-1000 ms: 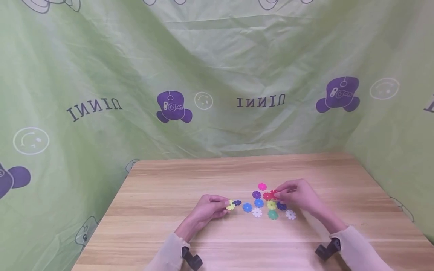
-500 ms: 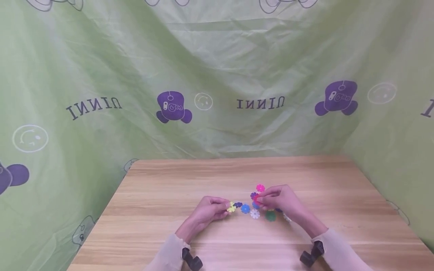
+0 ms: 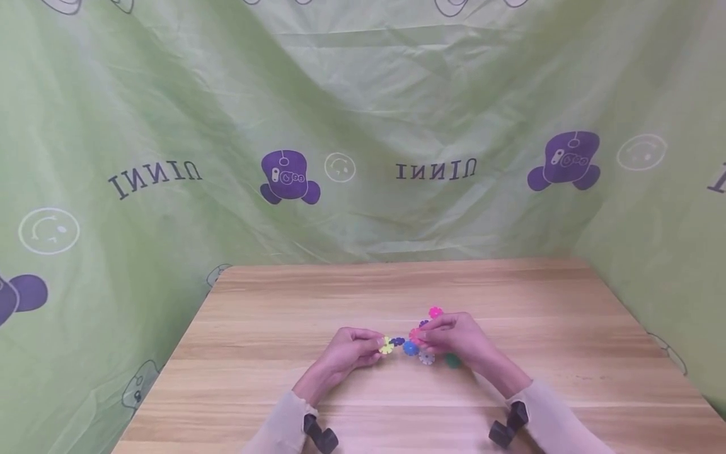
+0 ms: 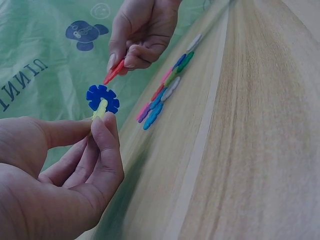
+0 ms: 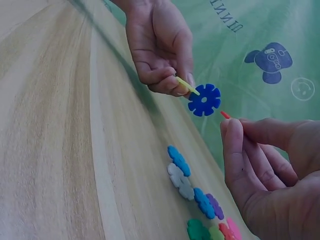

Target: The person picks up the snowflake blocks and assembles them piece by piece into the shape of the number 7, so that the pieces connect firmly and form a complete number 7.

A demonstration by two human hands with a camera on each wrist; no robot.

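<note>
Left hand (image 3: 353,348): grip pinching a yellow, notched plastic disc (image 3: 387,346); a dark-blue, flower-shaped plastic disc (image 5: 209,106) is joined to it, both held above the wood-grained desk (image 3: 272,403). Right hand (image 3: 462,340): grip pinching a red plastic disc (image 4: 114,72), just beside the dark-blue one, gap visible to me. Loose discs, including a light-blue one (image 5: 179,161), lie below.

Left hand (image 3: 356,349) is holding 1 yellow disc (image 4: 101,109) joined to 1 blue disc (image 4: 97,96); right hand (image 3: 458,338) is pinching 1 red disc (image 4: 114,72).
</note>
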